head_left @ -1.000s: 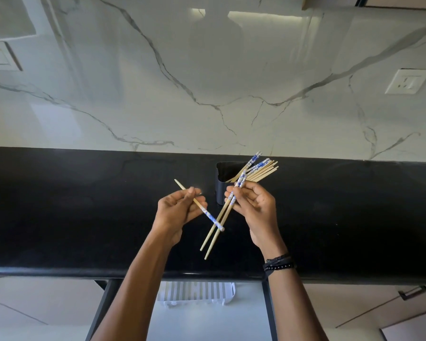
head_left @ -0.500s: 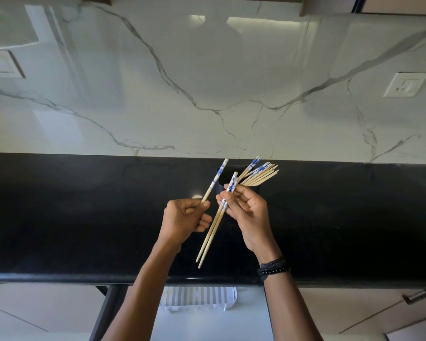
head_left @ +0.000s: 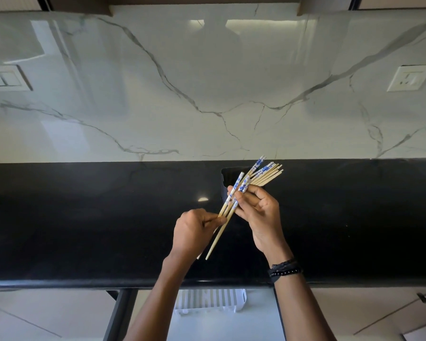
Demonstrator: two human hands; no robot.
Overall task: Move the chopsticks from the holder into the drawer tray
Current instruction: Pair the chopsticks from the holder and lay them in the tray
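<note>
A black holder (head_left: 225,179) stands on the black counter near the wall, with several chopsticks (head_left: 268,173) leaning out of it to the right. Over the counter I hold a small bundle of wooden chopsticks with blue-and-white ends (head_left: 229,207). My right hand (head_left: 258,215) grips the bundle near its patterned ends. My left hand (head_left: 194,232) pinches it lower down, on the bare wood. The tips point down toward the counter's front edge. Below the counter, a white slotted tray (head_left: 209,301) lies in the open drawer.
The black counter (head_left: 84,230) runs the full width, backed by a white marble wall. A switch plate (head_left: 2,78) sits on the wall at left and a socket (head_left: 409,78) at right. Closed drawer fronts flank the open drawer.
My left hand turned its single chopstick upright and brought it against the pair in my right hand. Both hands now hold one bundle together.
</note>
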